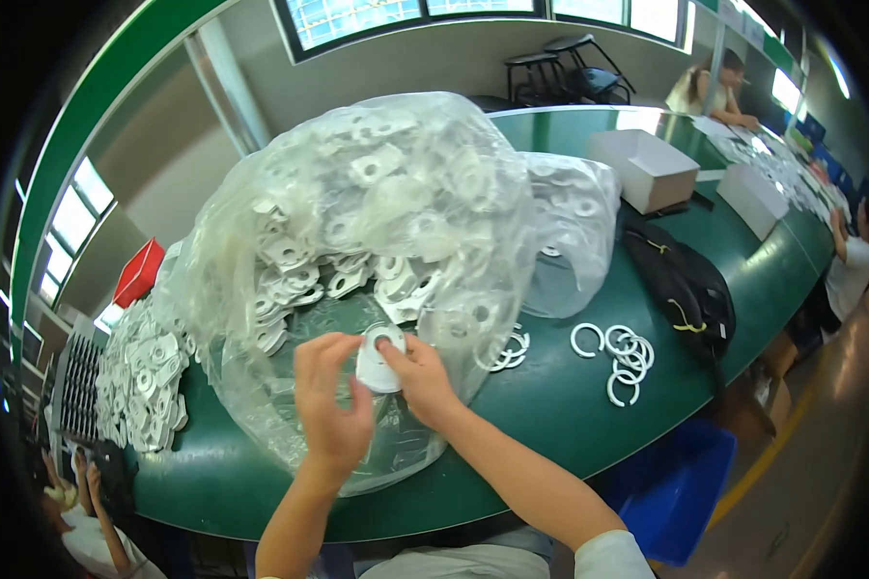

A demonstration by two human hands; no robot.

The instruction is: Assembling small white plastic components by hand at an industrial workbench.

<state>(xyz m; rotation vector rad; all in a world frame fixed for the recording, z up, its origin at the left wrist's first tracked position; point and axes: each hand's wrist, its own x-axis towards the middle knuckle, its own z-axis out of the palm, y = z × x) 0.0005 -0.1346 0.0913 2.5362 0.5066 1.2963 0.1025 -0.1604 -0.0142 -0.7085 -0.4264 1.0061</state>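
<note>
A flat white plastic piece with a round hole (378, 371) is pinched in my right hand (423, 378), with a fingertip at the hole. Close by its left side is my left hand (334, 410), fingers bent and apart, gripping nothing that I can see; whether a fingertip touches the piece I cannot tell. Both hands are over the front of a large clear plastic bag (290, 410), which lies spread on the table. Inside the bag, many similar white pieces (285, 253) are heaped behind my hands.
Loose white pieces (145, 381) lie piled at left, near a red bin (140, 273). White open rings (630, 355), a black bag (681, 285) and white boxes (647, 172) are on the green table (550, 425) at right. A blue bin (681, 487) stands below. Other people sit around.
</note>
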